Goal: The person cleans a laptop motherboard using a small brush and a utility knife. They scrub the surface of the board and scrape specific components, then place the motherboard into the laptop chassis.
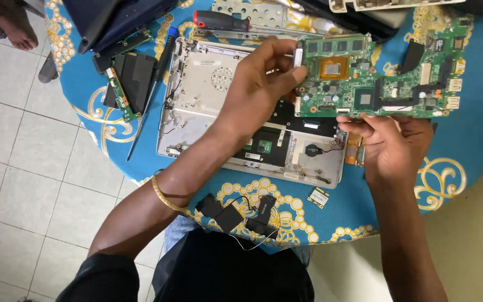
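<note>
At the far left of the desk, with its blue and gold patterned cloth, a small black module with a green board edge lies beside a blue-handled screwdriver; next comes the opened silver laptop base, its inner tray bare; in front of it, near the desk's edge, lie black speakers with thin wires and a small green card. The left hand is closed on the left end of the green mainboard — thumb and fingers pinching its edge; the right hand grips the lower edge from beneath, fingers curled. The board hangs lifted above the base's right half; it seems best held by the edges only — level, clear of the orange flex cable, with no bending.
</note>
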